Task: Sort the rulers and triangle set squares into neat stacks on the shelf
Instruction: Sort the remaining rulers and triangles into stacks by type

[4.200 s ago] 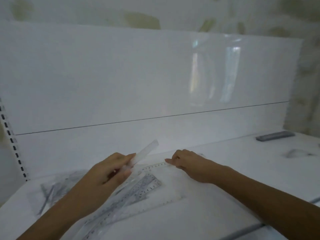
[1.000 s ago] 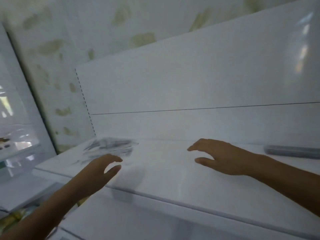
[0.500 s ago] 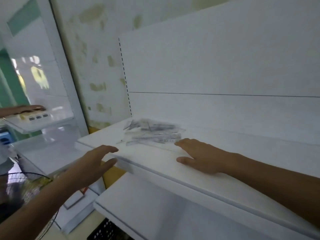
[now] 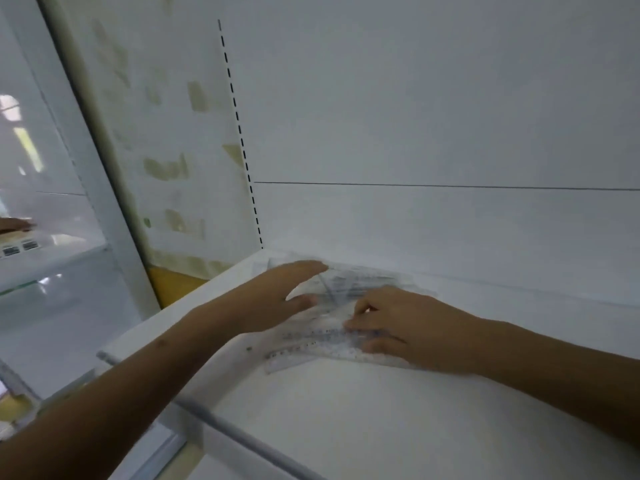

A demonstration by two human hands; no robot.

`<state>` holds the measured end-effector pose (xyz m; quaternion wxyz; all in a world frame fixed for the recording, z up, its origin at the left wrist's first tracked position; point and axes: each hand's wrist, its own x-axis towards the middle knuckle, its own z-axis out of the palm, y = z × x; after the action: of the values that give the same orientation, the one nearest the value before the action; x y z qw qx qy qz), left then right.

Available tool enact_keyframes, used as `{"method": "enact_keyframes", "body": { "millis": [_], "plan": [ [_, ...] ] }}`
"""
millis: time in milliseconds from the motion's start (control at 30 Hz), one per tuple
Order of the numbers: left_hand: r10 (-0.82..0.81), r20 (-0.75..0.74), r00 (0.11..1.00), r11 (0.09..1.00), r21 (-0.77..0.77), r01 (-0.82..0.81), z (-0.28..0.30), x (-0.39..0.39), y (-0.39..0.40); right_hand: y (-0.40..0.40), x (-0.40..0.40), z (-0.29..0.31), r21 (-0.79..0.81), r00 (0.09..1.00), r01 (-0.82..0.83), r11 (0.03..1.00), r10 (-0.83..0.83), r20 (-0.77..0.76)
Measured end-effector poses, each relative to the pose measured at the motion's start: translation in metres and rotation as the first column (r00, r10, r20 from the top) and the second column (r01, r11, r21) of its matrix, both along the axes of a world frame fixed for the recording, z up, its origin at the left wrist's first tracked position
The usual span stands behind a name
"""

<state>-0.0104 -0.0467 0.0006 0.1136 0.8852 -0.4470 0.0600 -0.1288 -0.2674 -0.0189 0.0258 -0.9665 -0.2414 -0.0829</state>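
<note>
Because the clear rulers (image 4: 322, 337) lie jumbled on the shelf (image 4: 381, 410), the right hand (image 4: 412, 327) pinches one to pull it free while the left hand (image 4: 273, 296) hovers flat, fingers released.

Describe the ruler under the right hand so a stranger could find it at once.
Look at the white shelf, near its left end. There lies a loose pile of clear rulers and set squares. The ruler is nearest the front edge, with the right hand's fingertips on it.

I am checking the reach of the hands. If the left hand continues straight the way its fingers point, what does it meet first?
Probably the clear rulers and set squares heaped just beyond the left hand fingertips; behind them stands the white back panel. Depth is hard to judge here.
</note>
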Motion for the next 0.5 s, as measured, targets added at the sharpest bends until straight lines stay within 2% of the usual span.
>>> {"method": "enact_keyframes", "body": {
  "millis": [100, 200, 267, 367, 500],
  "plan": [
    [-0.138, -0.064, 0.988, 0.976, 0.160, 0.147, 0.001, 0.026, -0.019, -0.001, -0.002, 0.000, -0.087, 0.994, -0.029, 0.996, 0.038, 0.106],
    [-0.201, -0.076, 0.977, 0.937, 0.277, 0.214, 0.002, 0.042, -0.037, -0.007, -0.008, -0.002, -0.183, 0.995, 0.012, 0.983, 0.007, 0.104],
    [-0.265, -0.001, 0.964, 0.932, 0.258, 0.256, 0.001, 0.050, -0.048, -0.008, -0.015, 0.001, -0.160, 0.995, 0.057, 0.985, -0.043, 0.089],
    [-0.338, 0.144, 0.930, 0.927, 0.219, 0.303, 0.000, 0.052, -0.056, -0.011, -0.026, 0.006, -0.032, 0.980, 0.196, 0.980, -0.194, 0.047],
    [-0.432, 0.284, 0.856, 0.897, 0.037, 0.441, -0.007, 0.037, -0.055, -0.008, -0.044, 0.009, -0.013, 0.931, 0.365, 0.931, -0.365, 0.008]
  ]
}}
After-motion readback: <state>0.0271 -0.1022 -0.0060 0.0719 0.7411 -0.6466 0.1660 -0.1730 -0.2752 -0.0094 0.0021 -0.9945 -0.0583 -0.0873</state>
